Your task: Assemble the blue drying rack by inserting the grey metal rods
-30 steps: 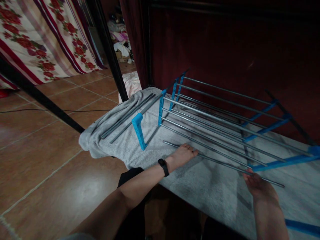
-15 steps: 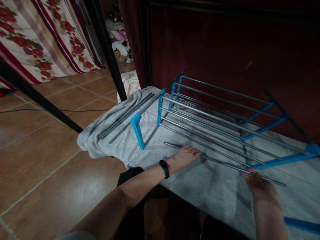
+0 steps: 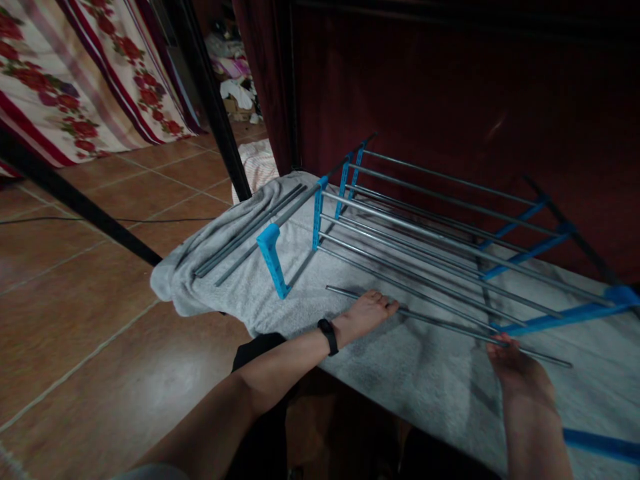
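Observation:
A thin grey metal rod [image 3: 440,321] is held low over the grey blanket, in front of a partly assembled rack [image 3: 400,217] of metal rods and blue plastic brackets. My left hand [image 3: 367,313], with a black band on its wrist, is closed around the rod left of its middle. Farther right, my right hand [image 3: 513,360] grips the same rod near its right end. Both rod ends stick out free. At the rack's left front corner, a blue bracket [image 3: 274,260] hangs down from a side bar, with no rod visible in it.
Several loose rods [image 3: 250,230] lie on the grey blanket [image 3: 190,293] at the left. Another blue plastic piece [image 3: 600,443] is at the lower right. Black metal posts [image 3: 220,100] stand at the left, and a dark red panel [image 3: 450,87] rises behind the rack.
The view has shifted very slightly. Both hands keep their grip on the rod, and the rod and rack stay almost in place.

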The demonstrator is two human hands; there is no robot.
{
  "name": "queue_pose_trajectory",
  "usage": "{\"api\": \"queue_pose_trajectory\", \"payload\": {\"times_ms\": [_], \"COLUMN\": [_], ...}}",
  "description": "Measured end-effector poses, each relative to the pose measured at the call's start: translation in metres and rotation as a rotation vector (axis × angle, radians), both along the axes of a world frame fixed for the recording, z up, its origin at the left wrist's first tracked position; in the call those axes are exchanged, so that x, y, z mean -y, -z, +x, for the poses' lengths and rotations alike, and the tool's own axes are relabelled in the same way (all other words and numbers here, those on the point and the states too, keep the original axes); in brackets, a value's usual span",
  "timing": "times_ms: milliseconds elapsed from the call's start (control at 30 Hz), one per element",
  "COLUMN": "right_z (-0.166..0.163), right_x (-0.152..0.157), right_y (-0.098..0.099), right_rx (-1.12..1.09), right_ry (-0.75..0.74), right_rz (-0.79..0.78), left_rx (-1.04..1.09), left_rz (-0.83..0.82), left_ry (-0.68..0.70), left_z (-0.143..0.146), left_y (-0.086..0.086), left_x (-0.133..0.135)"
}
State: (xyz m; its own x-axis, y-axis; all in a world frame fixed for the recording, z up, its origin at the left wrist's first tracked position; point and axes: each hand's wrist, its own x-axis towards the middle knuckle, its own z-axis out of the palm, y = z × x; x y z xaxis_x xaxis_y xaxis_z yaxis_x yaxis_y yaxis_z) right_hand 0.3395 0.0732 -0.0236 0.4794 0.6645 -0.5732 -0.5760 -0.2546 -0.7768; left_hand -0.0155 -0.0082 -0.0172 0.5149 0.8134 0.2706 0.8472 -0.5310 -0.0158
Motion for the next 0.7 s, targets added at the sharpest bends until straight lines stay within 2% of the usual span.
{"api": "queue_pose_trajectory", "payload": {"times_ms": [267, 433, 533, 700], "right_z": [-0.018, -0.027, -0.027, -0.026], "right_x": [0.004, 0.005, 0.003, 0.003], "right_y": [-0.008, -0.016, -0.019, -0.023], "right_rx": [0.02, -0.048, -0.092, -0.135], "right_ry": [-0.03, -0.018, -0.018, 0.048], "right_rz": [0.081, 0.133, 0.181, 0.278], "left_rx": [0.052, 0.128, 0.132, 0.213], "left_rz": [-0.123, -0.318, -0.369, -0.487], "left_ry": [-0.036, -0.165, -0.236, -0.231], "left_z": [-0.006, -0.036, -0.056, -0.082], "left_y": [-0.002, -0.008, -0.011, -0.01], "left_x": [-0.002, -0.017, -0.031, -0.051]}}
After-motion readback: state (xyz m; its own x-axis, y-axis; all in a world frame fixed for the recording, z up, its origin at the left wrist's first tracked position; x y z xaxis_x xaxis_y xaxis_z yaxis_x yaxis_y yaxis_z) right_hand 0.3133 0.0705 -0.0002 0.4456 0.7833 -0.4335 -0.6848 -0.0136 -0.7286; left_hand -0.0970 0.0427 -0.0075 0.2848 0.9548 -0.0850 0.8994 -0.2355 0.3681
